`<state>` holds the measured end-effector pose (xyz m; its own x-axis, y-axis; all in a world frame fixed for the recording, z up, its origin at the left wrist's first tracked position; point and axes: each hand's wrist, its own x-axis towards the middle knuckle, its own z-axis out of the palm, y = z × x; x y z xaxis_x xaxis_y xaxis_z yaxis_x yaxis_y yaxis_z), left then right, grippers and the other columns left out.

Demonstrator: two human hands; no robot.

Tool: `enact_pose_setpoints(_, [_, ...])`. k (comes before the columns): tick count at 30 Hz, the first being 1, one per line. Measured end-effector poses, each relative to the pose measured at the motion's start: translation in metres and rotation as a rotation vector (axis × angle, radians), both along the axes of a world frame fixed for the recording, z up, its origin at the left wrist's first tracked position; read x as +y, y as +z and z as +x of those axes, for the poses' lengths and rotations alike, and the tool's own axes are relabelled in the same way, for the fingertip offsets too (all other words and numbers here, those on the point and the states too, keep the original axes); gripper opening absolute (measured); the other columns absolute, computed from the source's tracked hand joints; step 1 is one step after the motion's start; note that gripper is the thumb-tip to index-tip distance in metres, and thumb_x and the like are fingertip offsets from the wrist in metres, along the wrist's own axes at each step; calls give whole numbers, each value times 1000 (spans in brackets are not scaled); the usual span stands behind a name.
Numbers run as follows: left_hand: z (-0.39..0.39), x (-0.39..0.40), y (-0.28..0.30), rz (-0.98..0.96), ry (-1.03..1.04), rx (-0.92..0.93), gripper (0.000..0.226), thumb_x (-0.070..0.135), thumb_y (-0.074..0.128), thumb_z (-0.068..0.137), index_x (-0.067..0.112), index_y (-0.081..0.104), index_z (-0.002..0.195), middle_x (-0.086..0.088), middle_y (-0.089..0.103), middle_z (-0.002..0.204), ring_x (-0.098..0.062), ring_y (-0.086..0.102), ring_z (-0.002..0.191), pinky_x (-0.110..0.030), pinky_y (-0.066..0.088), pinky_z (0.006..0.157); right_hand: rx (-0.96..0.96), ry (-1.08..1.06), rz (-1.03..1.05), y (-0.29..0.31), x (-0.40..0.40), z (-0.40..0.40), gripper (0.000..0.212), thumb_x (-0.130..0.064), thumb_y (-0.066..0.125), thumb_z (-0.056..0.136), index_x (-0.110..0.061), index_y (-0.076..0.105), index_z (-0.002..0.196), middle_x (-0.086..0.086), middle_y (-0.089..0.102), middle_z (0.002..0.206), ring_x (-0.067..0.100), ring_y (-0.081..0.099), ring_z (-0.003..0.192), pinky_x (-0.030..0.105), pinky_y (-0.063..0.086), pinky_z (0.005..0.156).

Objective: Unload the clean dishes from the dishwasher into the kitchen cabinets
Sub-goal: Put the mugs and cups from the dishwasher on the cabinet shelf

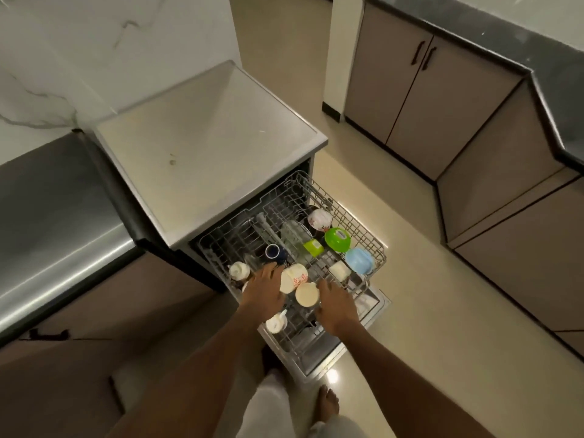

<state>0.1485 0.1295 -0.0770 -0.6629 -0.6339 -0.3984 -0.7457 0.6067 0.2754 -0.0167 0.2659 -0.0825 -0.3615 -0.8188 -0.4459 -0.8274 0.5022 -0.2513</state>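
- Far left there's a steel surface running along the marble wall, nothing much going on there.
- Next to it sits the dishwasher with its flat grey top, and the upper rack is pulled way out over the open door.
- At the rack's left end: a small white cup and a dark blue mug sitting mouth up.
- Left hand is down over the front left of the rack, fingers fairly straight and a bit spread, right beside a white cup with red flowers. Can't tell if it's actually touching it.
- A plain cream cup lies between the two hands, and another little white cup is at the near edge below them.
- Right hand is flat over the front of the rack, fingers loose and spread, not holding anything I can see.
- Further right in the rack: a floral bowl, a green lid, a small green cup, a light blue container and a white box.
- Way off right are the brown cabinets, doors closed, under a dark countertop.
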Motion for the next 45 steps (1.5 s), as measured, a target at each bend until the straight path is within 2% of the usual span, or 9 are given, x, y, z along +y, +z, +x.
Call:
enact_pose_setpoints(5, [-22,-18,-79,36,13,-42,77,29,66,92,22,26,157,-9,33,156,-32,42,140,-44,44,110,-41,-113,-19,-64,-24,2,76,-42,81,82,-16,43,142,11,57,139,32,58,126,44,51,100])
enact_pose_setpoints(10, [-36,-24,-158,59,-10,-113,86,29,67,90,32,18,160,-10,21,161,-33,35,142,-44,44,109,-158,-265,6,-132,-37,3,108,-47,90,70,-16,29,153,8,51,146,30,55,130,43,52,102])
enact_pose_setpoints(16, [-51,-34,-208,43,6,-43,95,16,77,81,37,21,154,-10,22,155,-35,41,137,-47,50,105,-167,-296,-53,-183,-48,12,99,-43,94,66,-21,36,143,3,52,143,27,55,127,41,52,101])
enact_pose_setpoints(20, [-58,-44,-214,-4,-40,51,94,17,87,73,33,31,147,-6,31,145,-31,44,129,-43,52,105,-163,-339,-111,-196,-52,14,91,-49,94,63,-30,34,129,-1,57,132,24,57,118,41,55,89])
enact_pose_setpoints(27, [-44,-47,-157,20,44,302,84,41,84,72,18,40,140,-3,51,133,-26,49,113,-38,46,99,-216,-425,-161,-148,-40,-1,89,-31,93,58,-29,35,126,4,63,126,29,59,120,44,57,86])
enact_pose_setpoints(32, [-31,-49,-80,82,141,388,89,48,87,59,26,46,135,4,56,126,-21,48,115,-37,47,89,-224,-449,-265,-82,-30,-21,99,-47,93,49,-29,35,127,5,66,119,29,66,108,45,60,78])
enact_pose_setpoints(37, [-36,-44,9,-25,194,618,83,53,92,54,30,57,126,15,65,118,-12,61,106,-35,41,91,-236,-399,-494,7,-22,-45,89,-62,87,49,-31,50,123,-5,69,109,18,66,98,43,58,72])
enact_pose_setpoints(40, [-46,-40,61,-88,249,721,83,52,95,50,29,63,123,15,69,116,-12,64,106,-36,45,92,-235,-383,-618,57,-21,-58,93,-69,85,50,-32,52,129,-9,65,116,16,59,103,41,51,84])
enact_pose_setpoints(45, [-50,-28,133,-170,322,865,83,52,93,54,32,62,128,6,60,109,-14,54,103,-34,47,83,-363,-346,-798,121,-28,-86,87,-48,95,49,-35,61,128,-10,63,114,11,59,103,43,51,89])
